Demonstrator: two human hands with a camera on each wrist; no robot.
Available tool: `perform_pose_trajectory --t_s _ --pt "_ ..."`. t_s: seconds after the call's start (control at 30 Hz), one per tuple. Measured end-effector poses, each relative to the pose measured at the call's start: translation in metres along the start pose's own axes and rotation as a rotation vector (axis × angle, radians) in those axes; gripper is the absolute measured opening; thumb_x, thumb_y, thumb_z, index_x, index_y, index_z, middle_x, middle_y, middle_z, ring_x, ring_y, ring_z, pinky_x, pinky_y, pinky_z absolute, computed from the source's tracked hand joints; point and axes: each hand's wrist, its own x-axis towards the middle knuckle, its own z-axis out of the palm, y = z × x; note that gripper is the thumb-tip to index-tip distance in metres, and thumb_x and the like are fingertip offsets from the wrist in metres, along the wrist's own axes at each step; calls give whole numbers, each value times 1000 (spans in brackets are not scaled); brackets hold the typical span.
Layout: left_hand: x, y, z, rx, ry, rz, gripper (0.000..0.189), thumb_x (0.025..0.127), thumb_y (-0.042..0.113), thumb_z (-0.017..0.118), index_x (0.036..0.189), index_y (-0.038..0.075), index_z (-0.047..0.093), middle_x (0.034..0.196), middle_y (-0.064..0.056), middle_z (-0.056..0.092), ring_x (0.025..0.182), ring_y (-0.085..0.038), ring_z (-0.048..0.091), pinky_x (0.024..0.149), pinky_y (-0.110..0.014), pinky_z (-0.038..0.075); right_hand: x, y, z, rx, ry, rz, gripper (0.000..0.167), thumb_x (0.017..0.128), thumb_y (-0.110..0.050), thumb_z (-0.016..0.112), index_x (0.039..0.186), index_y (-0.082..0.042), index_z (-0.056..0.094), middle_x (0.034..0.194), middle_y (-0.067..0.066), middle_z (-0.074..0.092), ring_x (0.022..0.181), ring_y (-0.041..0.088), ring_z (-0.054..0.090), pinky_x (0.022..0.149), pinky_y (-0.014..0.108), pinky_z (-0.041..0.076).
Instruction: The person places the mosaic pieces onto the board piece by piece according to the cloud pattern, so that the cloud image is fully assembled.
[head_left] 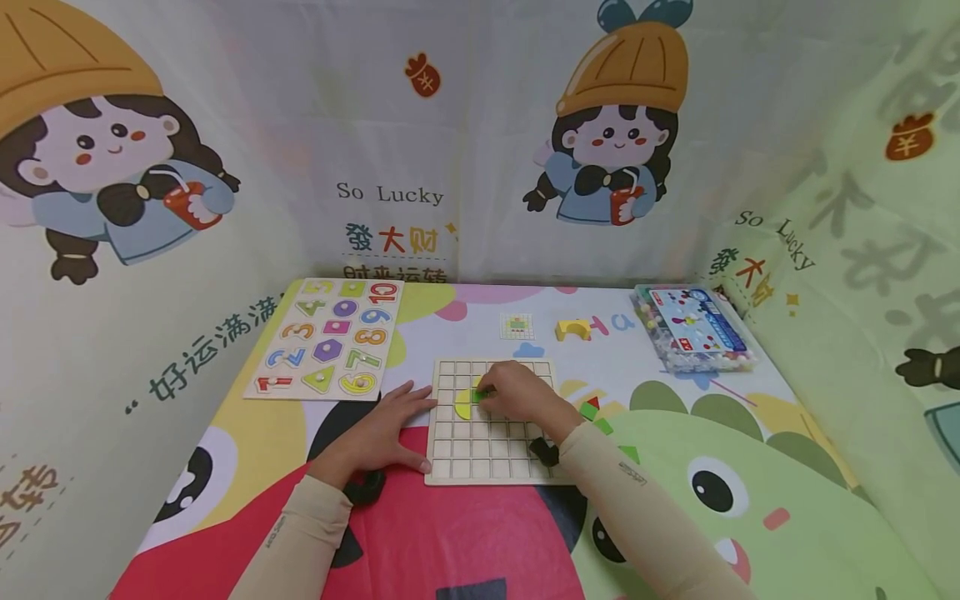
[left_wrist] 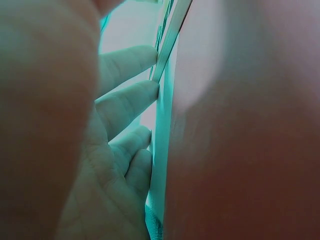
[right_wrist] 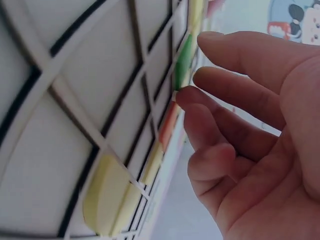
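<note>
A pale wooden grid board (head_left: 472,450) lies in front of me, with yellow pieces (head_left: 462,408) set in it. Over its upper middle, my right hand (head_left: 517,392) holds a small green block (right_wrist: 183,62) down at the grid, thumb at one end and fingers at the other. An orange-red piece (right_wrist: 169,122) and a yellow rounded piece (right_wrist: 107,195) sit in nearby squares in the right wrist view. My left hand (head_left: 386,433) rests along the board's left edge, fingers extended; its fingertips touch the board's side (left_wrist: 170,42) in the left wrist view.
Loose green pieces (head_left: 603,426) and a red triangle (head_left: 593,402) lie right of the board. Behind it are a small pattern card (head_left: 517,326) and a yellow arch block (head_left: 573,330). A number puzzle board (head_left: 322,337) stands left; a clear box of beads (head_left: 693,329) is at back right.
</note>
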Motion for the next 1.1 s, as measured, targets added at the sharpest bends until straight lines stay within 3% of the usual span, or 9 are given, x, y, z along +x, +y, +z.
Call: perform_pose_trajectory --t_s 0.27,0.5,0.77,1.0,1.1 --pt "1 0 1 -3 -4 -6 103 72 51 95 160 24 48 174 -1 33 165 -36 13 118 -60 46 -27 15 -10 115 32 -10 20 97 -18 77 116 -12 82 109 0 79 89 11 65 83 31 57" --pt "1 0 1 -1 -5 -10 103 72 50 95 160 24 47 174 0 32 165 -36 12 117 -60 48 -64 39 -16 228 94 48 24 96 -20 79 119 -13 81 110 -3 78 88 9 62 76 27 54" --pt "1 1 -1 -9 3 -9 103 72 48 95 160 25 47 173 -1 33 165 -37 13 112 -59 52 -98 70 -24 227 183 31 24 95 -19 80 117 -10 80 108 2 79 83 8 62 68 26 53" --pt "1 1 -1 -12 -2 -6 103 72 49 95 160 24 47 174 -1 32 165 -37 13 112 -60 52 -130 96 -28 244 192 105 25 93 -22 83 115 -11 80 93 -3 74 70 7 60 63 25 52" --pt "2 1 0 -6 -1 -8 103 72 49 95 160 24 47 174 -1 32 165 -37 13 112 -60 52 -140 106 -29 248 207 124 26 92 -24 83 115 -11 80 96 -1 75 73 7 60 63 25 52"
